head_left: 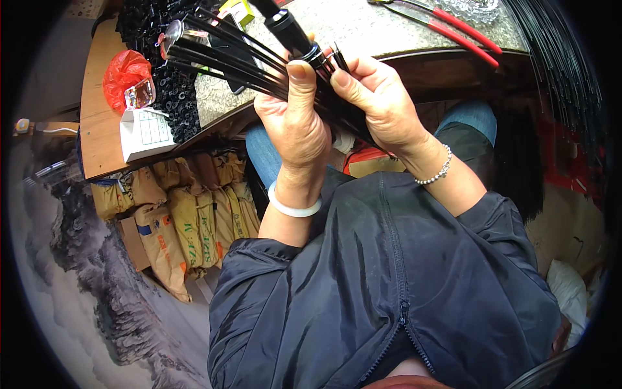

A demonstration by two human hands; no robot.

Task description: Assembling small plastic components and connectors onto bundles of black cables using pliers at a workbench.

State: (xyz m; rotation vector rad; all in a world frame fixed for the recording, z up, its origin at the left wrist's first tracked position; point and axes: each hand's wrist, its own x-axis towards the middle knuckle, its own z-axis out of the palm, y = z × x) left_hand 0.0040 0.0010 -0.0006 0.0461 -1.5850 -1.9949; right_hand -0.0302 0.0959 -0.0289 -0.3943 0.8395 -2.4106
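Over the table's near edge I hold what looks like a black umbrella frame (289, 31), its thick shaft pointing away from me. Thin black ribs (223, 65) fan out from it to the left. My left hand (295, 126) is closed around the ribs, thumb pressed against the ringed collar at the shaft's base. On the other side, my right hand (392, 107) is closed on the same frame, thumb and fingers pinching by short rib ends (338, 58) next to the collar. The fingers' undersides and the frame's lower part are partly hidden.
Red-handled pliers (463, 39) lie on the speckled tabletop (372, 29) at right, near a bundle of long black rods (557, 78). Small black parts (183, 104) are heaped at left, beside a red plastic bag (122, 81) and white box (148, 135). Filled sacks (207, 220) stand below.
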